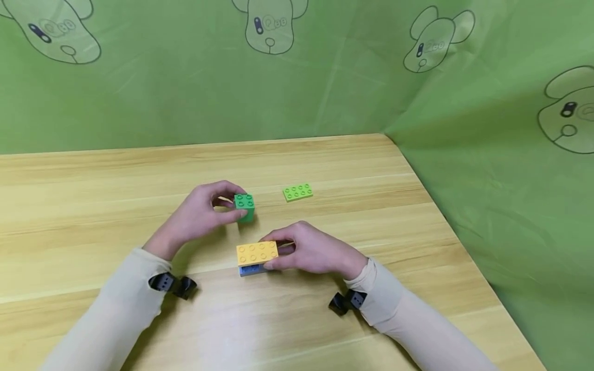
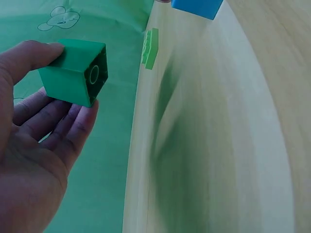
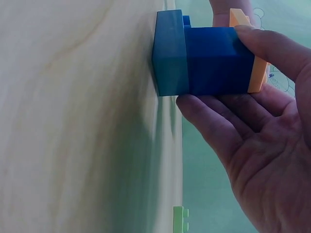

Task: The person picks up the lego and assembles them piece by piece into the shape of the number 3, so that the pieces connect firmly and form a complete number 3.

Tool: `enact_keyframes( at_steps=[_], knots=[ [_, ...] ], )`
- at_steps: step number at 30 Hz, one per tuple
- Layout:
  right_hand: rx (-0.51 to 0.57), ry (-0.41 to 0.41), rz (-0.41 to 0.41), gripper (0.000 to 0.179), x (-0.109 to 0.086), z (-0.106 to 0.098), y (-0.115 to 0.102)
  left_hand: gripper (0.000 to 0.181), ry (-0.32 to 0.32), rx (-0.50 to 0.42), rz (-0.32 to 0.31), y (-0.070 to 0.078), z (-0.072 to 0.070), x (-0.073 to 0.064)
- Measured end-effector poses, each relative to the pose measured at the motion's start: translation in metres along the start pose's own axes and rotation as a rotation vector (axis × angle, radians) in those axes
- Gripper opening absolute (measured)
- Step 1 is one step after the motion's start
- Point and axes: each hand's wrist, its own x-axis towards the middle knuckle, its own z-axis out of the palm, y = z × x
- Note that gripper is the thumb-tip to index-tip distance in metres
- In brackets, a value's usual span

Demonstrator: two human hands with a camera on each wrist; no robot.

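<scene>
My left hand (image 1: 204,208) pinches a green two-by-two toy brick (image 1: 244,202) between thumb and fingers. In the left wrist view this brick (image 2: 68,73) is raised off the table, its hollow underside showing. Nearer the front, my right hand (image 1: 317,250) grips a stack of toy bricks from its right side. A yellow studded plate (image 1: 257,252) tops that stack. Under it, in the right wrist view, sits a dark blue brick (image 3: 218,60), and below that a lighter blue brick (image 3: 171,58). The lighter one extends past the dark one, with studs showing at that end.
A flat lime-green studded plate (image 1: 298,192) lies on the wooden table (image 1: 371,206), behind and to the right of the green brick. A green curtain (image 1: 185,93) with printed cartoon heads borders the table at the back and right.
</scene>
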Motion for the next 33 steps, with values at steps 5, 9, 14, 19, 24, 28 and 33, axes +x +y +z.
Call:
enact_keyframes(
  at_steps=[5,9,14,19,24,28,33],
  knots=[
    [-0.006,0.001,-0.005,0.034,0.000,0.000,0.000,0.035,-0.004,-0.042,-0.004,0.001,0.001,-0.004],
    [-0.013,0.000,-0.014,0.033,-0.001,0.000,0.000,0.035,-0.003,-0.072,0.012,0.005,0.004,-0.008],
    [-0.031,-0.004,-0.025,0.033,0.000,0.000,0.001,0.037,0.009,-0.108,0.024,0.010,0.009,-0.013],
    [-0.051,-0.003,-0.023,0.032,0.000,-0.002,0.001,0.038,0.020,-0.126,0.042,0.014,0.013,-0.017],
    [-0.039,-0.004,-0.015,0.033,0.000,-0.002,0.001,0.037,0.018,-0.142,0.065,0.018,0.017,-0.021],
    [-0.033,-0.003,-0.012,0.034,0.000,-0.002,0.002,0.035,0.029,-0.156,0.101,0.020,0.021,-0.024],
    [-0.042,-0.002,-0.012,0.028,0.000,-0.001,0.003,0.035,0.038,-0.160,0.128,0.021,0.025,-0.028]
  ],
)
